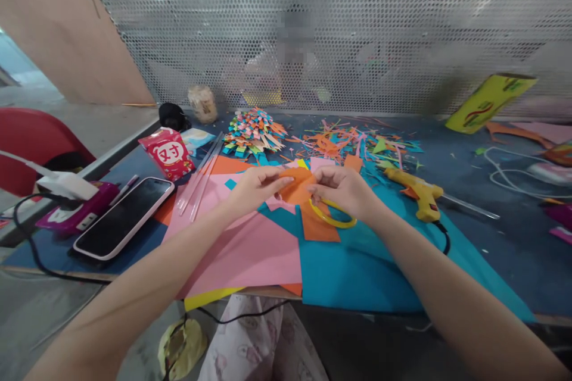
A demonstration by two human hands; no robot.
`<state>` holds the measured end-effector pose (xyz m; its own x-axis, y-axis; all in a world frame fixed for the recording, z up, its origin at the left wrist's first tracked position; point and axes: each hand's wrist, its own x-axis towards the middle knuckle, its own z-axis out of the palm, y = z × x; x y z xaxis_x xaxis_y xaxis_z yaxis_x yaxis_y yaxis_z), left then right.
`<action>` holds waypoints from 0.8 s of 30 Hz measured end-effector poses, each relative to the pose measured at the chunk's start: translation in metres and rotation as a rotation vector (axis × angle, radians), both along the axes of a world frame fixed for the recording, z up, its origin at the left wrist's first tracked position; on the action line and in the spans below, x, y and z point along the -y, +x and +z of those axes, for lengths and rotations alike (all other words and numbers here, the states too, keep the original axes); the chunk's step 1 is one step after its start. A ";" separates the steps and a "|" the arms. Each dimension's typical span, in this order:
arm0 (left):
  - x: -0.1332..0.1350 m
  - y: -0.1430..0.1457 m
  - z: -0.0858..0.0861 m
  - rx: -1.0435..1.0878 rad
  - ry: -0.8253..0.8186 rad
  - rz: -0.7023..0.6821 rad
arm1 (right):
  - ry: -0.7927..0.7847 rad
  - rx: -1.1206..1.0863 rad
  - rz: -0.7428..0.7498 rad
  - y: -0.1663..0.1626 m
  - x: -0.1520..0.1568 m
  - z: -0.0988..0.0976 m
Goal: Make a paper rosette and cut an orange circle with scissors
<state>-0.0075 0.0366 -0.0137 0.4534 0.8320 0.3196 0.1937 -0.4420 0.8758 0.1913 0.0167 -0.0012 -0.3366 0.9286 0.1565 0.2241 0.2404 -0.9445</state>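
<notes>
My left hand [257, 187] and my right hand [344, 190] pinch opposite sides of a small orange paper piece [295, 189]. A curved yellow loop [342, 223], like a scissors handle, shows just below my right fingers; whether they hold it too is unclear. Beneath lie an orange paper strip [319, 227], a pink sheet [254, 256] and a teal sheet [357, 277]. Just beyond my hands are a cone of many-coloured fringed paper [254, 131] and a heap of paper scraps [339, 141].
A yellow glue gun [422, 193] lies to the right, its cable trailing off the table. On the left are clear sticks [201, 178], a red snack packet [167, 153], a phone [125, 217] and a purple power strip [74, 211]. Perforated metal [357, 30] stands behind.
</notes>
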 end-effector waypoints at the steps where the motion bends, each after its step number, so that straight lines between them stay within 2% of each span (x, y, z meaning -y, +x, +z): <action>1: -0.002 0.000 0.000 0.036 -0.034 0.023 | -0.002 0.007 -0.001 0.000 0.000 0.000; 4: -0.005 0.000 -0.002 0.165 -0.185 0.059 | 0.029 0.022 -0.029 0.001 -0.001 -0.003; 9: -0.006 0.001 -0.003 0.289 -0.412 -0.004 | 0.149 0.006 -0.087 0.004 -0.007 -0.007; 18: -0.001 0.003 0.000 0.276 -0.395 -0.045 | -0.011 -0.112 0.003 0.001 -0.005 -0.009; 24: 0.001 0.007 0.002 0.325 -0.462 -0.036 | -0.043 -0.126 -0.064 0.001 -0.002 -0.004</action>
<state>-0.0008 0.0354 -0.0113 0.4230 0.9046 0.0535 -0.1266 0.0006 0.9920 0.1922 0.0183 -0.0050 -0.2564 0.9544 0.1530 0.1165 0.1877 -0.9753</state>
